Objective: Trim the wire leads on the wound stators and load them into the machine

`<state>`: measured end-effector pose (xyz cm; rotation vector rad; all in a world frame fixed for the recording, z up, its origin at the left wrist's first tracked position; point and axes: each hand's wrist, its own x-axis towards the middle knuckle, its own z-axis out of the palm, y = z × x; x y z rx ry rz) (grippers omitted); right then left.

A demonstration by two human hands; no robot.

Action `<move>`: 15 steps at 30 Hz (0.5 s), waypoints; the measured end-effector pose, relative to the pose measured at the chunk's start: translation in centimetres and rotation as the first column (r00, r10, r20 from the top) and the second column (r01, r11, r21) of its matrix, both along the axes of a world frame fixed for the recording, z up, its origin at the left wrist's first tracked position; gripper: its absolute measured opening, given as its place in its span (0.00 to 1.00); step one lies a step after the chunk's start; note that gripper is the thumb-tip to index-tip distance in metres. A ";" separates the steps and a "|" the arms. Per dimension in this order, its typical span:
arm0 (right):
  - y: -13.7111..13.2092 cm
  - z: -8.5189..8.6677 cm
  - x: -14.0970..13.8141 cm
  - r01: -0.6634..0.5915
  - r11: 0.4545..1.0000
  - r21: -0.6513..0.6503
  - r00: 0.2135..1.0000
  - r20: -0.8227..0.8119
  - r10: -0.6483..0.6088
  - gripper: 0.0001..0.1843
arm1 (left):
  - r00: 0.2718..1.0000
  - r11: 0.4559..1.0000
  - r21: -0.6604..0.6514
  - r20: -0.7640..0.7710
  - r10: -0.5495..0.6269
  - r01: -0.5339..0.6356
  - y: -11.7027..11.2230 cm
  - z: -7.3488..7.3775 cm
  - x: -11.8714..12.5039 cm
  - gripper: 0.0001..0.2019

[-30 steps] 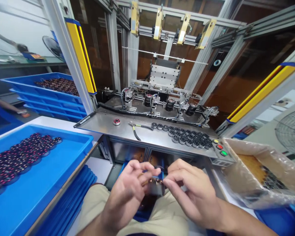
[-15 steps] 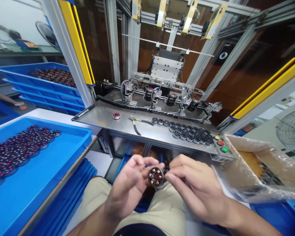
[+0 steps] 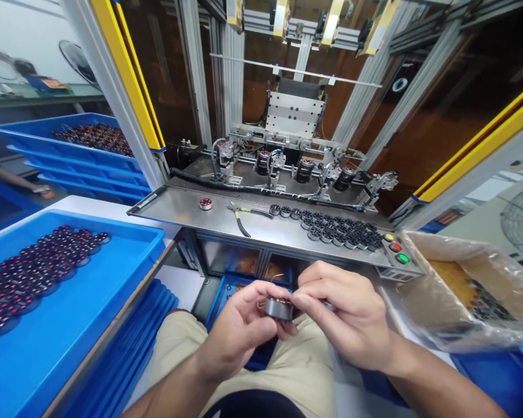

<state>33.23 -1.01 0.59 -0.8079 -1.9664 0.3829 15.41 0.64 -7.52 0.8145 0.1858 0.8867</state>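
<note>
Wound core [image 3: 279, 310], held before the counter [image 3: 174, 203] front edge, above the lap [image 3: 303, 360]. It could probably drop if the left hand [image 3: 239, 331] slackened under a sideways pull. Left grip: fingers and thumb closed about the core. Right hand [image 3: 346, 316]: fingertips drawn together at its right rim; anything pinched is hidden.

Held part [image 3: 279, 310]: dark grey side, coppery top. Near tray [image 3: 122, 255]: blue. Pliers [image 3: 239, 217]: black handles, yellow-green bands. Trousers [image 3: 179, 339]: beige.
</note>
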 end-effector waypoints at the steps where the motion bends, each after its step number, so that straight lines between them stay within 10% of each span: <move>1: -0.1 0.0 -0.1 0.019 1.000 0.003 1.000 -0.009 -0.019 0.08 | 0.998 0.998 0.034 -0.015 0.059 -0.058 -0.1 0.1 0.0 0.15; 8: -1.7 -1.3 -1.6 0.165 0.970 -0.176 0.958 -0.204 -0.200 0.10 | 0.953 0.940 0.176 -0.033 0.301 -0.291 0.3 -0.7 -0.2 0.13; 15: -2.8 -3.9 -3.2 -0.169 0.724 -0.669 0.850 -0.471 -0.236 0.17 | 0.954 0.935 0.203 -0.009 0.298 -0.291 1.0 -0.4 -0.3 0.13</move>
